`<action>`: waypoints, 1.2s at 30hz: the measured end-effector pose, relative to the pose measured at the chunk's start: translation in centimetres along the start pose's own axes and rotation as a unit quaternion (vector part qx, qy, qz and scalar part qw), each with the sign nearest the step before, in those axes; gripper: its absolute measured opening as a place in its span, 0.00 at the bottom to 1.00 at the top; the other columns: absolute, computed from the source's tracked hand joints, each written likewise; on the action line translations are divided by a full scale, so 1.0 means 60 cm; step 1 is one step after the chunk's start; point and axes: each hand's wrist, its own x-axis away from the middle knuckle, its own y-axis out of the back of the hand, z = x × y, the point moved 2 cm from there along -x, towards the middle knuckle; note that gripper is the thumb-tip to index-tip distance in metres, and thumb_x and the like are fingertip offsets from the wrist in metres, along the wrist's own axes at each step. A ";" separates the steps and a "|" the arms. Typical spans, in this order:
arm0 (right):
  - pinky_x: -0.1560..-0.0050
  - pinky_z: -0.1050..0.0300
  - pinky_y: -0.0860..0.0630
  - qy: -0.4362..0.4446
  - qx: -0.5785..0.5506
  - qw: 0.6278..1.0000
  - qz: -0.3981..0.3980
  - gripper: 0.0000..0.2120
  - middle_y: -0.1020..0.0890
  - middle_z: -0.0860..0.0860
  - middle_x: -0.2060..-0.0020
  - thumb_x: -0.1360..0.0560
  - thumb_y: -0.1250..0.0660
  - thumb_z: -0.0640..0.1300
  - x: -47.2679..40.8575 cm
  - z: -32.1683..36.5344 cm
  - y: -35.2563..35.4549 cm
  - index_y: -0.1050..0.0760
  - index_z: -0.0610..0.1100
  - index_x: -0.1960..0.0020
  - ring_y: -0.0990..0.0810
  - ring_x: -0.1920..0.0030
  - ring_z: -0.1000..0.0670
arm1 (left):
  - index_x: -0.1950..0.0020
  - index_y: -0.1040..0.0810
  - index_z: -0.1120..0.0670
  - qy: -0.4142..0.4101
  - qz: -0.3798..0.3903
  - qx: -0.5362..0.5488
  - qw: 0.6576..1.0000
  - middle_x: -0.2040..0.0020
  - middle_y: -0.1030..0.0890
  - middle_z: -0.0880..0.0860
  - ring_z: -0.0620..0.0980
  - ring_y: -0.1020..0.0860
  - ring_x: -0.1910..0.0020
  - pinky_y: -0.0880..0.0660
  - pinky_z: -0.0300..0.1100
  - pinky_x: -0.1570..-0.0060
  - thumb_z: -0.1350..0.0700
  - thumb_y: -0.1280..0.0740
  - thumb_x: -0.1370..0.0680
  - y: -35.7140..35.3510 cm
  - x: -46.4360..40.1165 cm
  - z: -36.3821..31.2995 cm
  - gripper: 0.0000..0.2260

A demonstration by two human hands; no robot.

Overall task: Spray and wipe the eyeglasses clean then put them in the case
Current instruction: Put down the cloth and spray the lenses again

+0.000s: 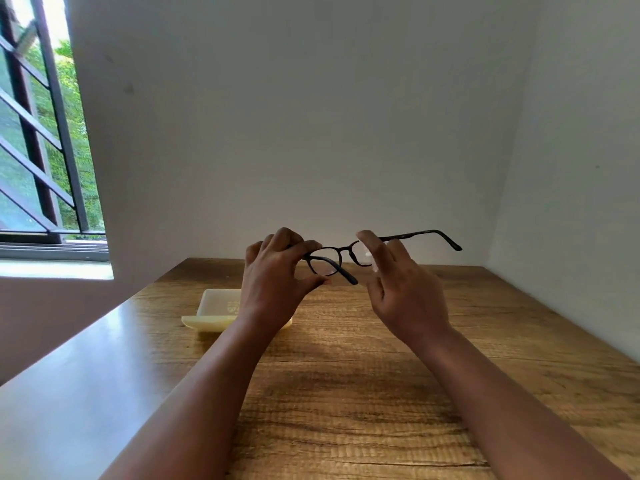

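Above the wooden worktop (pixel 346 375), both hands hold a pair of black-framed eyeglasses (pixel 341 255) in the air, well clear of the surface. The left hand (pixel 277 278) pinches the left lens rim, fingers curled over the top and thumb under the bottom edge; the temple on that side is folded in across the lens. The right hand (pixel 401 292) grips the other lens, its index finger over the frame's top, and something small, pale and translucent shows against that lens, too blurred to name. The right temple sticks out open toward the right. Below the left wrist an open pale yellow glasses case (pixel 214 308) lies on the worktop. A barred window (pixel 38 133) fills the upper left.
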 end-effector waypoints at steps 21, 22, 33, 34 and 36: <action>0.34 0.40 0.36 -0.592 -0.165 0.778 -0.130 0.13 0.22 0.45 0.43 0.24 0.39 0.36 0.025 -0.152 0.018 0.32 0.46 0.40 0.23 0.47 0.43 | 0.43 0.17 0.49 0.024 -0.029 0.005 0.999 0.51 0.23 0.47 0.50 0.24 0.47 0.39 0.44 0.44 0.49 0.20 0.37 0.005 -0.002 0.002 0.23; 0.34 0.39 0.36 -0.596 -0.164 0.775 -0.131 0.13 0.22 0.45 0.43 0.24 0.39 0.37 0.026 -0.155 0.016 0.31 0.46 0.40 0.23 0.46 0.43 | 0.43 0.17 0.49 0.022 -0.028 0.007 0.999 0.51 0.23 0.47 0.50 0.24 0.47 0.39 0.44 0.44 0.49 0.20 0.37 0.005 -0.002 0.003 0.23; 0.34 0.40 0.38 -0.607 -0.135 0.768 -0.157 0.24 0.28 0.45 0.35 0.29 0.37 0.30 0.029 -0.149 0.022 0.38 0.49 0.39 0.29 0.36 0.41 | 0.43 0.17 0.49 0.022 -0.026 0.010 0.999 0.50 0.24 0.47 0.49 0.24 0.47 0.39 0.44 0.44 0.49 0.20 0.37 0.006 -0.002 0.002 0.24; 0.34 0.41 0.40 -0.587 -0.114 0.783 -0.172 0.28 0.31 0.45 0.33 0.31 0.38 0.29 0.026 -0.142 0.030 0.39 0.50 0.36 0.31 0.34 0.41 | 0.42 0.17 0.49 0.022 -0.025 0.011 0.999 0.50 0.24 0.47 0.49 0.24 0.47 0.39 0.44 0.44 0.49 0.20 0.37 0.007 -0.002 0.001 0.24; 0.34 0.39 0.41 -0.506 -0.056 0.839 -0.192 0.36 0.35 0.45 0.30 0.35 0.35 0.31 0.018 -0.127 0.041 0.41 0.50 0.31 0.36 0.30 0.41 | 0.42 0.17 0.49 0.022 -0.024 0.009 0.999 0.50 0.24 0.47 0.49 0.24 0.47 0.39 0.44 0.44 0.49 0.20 0.37 0.007 -0.002 0.000 0.23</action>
